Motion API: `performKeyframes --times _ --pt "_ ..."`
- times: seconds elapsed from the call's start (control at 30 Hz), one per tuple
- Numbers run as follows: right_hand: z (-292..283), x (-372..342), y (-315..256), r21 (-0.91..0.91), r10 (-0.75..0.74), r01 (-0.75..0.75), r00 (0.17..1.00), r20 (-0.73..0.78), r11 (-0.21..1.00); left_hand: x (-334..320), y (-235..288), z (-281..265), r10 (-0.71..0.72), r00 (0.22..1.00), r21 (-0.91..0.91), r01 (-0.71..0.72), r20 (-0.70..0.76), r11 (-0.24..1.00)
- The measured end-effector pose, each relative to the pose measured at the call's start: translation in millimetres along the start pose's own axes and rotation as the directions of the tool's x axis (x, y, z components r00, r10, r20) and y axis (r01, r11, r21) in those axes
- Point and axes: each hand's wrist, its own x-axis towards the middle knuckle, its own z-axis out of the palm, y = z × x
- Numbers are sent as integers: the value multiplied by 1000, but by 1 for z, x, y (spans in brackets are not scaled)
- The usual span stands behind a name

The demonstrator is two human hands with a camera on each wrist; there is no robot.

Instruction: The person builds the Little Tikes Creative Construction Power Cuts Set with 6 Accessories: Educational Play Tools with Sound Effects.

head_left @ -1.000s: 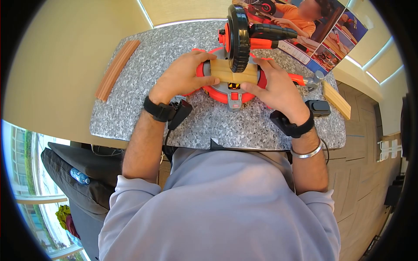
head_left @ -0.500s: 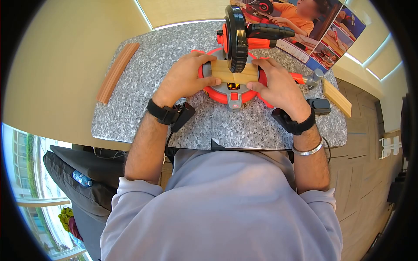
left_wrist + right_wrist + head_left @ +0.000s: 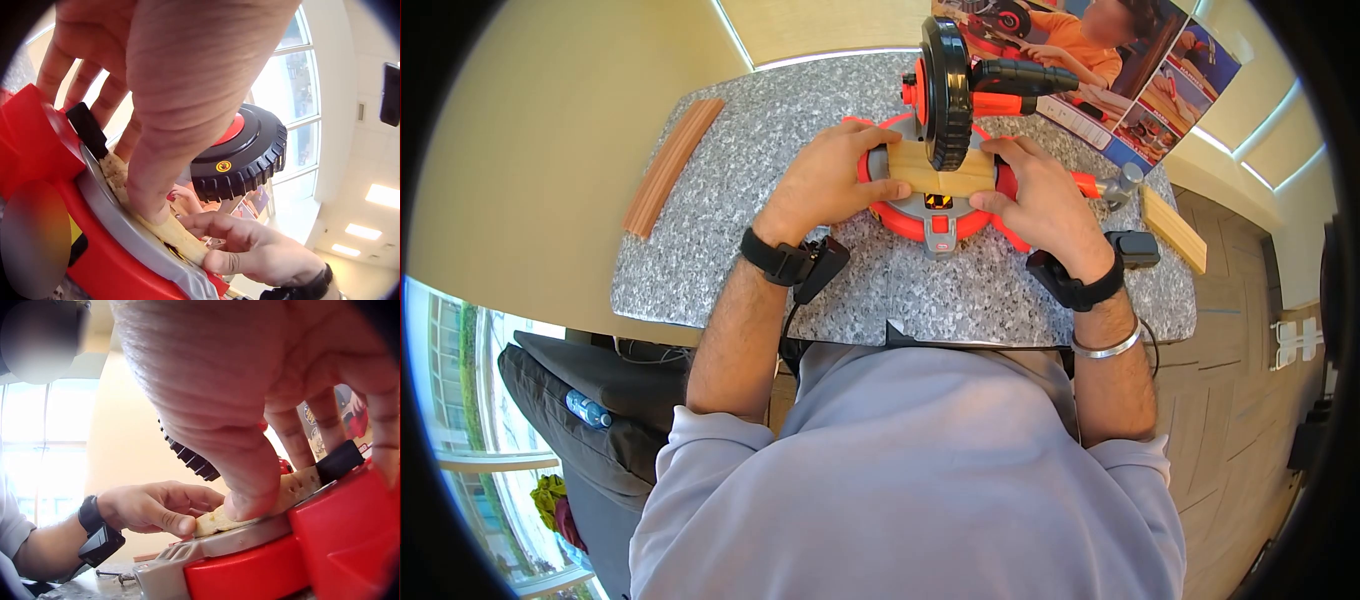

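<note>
A pale wooden block (image 3: 915, 172) lies across the grey and red round base (image 3: 898, 222) of a toy chop saw. Its black toothed disc (image 3: 946, 95) stands raised over the middle of the block and hides part of it. The left hand (image 3: 828, 182) holds the block's left end, thumb on the near edge, fingers toward the far side. At the other end, the right hand (image 3: 1045, 205) grips in the same way. In the left wrist view the thumb presses the block (image 3: 178, 236); the right wrist view shows pits in its end (image 3: 300, 483).
A reddish grooved wooden strip (image 3: 672, 168) lies on the left of the speckled table (image 3: 770, 110). To the right are a hammer (image 3: 1122, 185) and a pale wooden piece (image 3: 1173, 232). A printed box (image 3: 1090, 70) stands behind. Screws (image 3: 125, 579) lie near the base.
The right thumb has slid outward along the near edge of the block, toward its right end. The left hand keeps its hold, and the block and saw stay nearly still.
</note>
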Motion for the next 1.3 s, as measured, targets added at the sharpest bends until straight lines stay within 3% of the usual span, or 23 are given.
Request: performKeyframes --times 0.17,0.2,0.23,0.27,0.3,0.4,0.5,0.57,0.73,0.83,1.03,1.3 --pt "-20 0 -1 4 12 -11 999 -42 1000 -1 -2 3 -24 999 -18 23 -29 1000" --pt "-32 -1 -7 -5 -16 15 993 -115 1000 -1 -3 3 -40 998 -21 39 -52 999" --pt "-40 -3 -15 -40 79 -91 966 -245 995 -1 -5 3 -9 999 -7 9 -38 1000" --pt "-48 -1 -22 -30 -10 -2 918 -395 1000 -3 -6 4 13 1000 5 -13 -26 1000" --pt "-59 -2 -33 2 2 -2 900 -437 1000 -4 -6 5 -27 998 -6 27 -57 1000" --pt "-66 4 -58 -87 -101 73 918 -383 993 -4 -5 9 -47 997 5 48 -53 999" --pt "-62 13 -68 -244 -313 257 921 -231 935 0 -6 8 -91 996 -35 90 -21 995" --pt "-61 11 -66 -350 -187 141 977 -101 926 -2 -3 9 -97 995 -38 97 -3 995" --pt "-46 -19 -72 -353 -131 134 991 33 926 -5 -1 11 -83 996 -20 82 -44 996" --pt "-35 -27 -70 -448 -112 102 994 3 888 -3 0 10 -110 993 -25 109 -38 994" --pt "-31 -30 -77 -426 -47 52 999 21 903 2 -4 15 -59 998 -7 59 -37 998" --pt "-23 -38 -67 -444 -105 92 994 -4 891 2 0 9 -98 995 -11 98 -4 995"
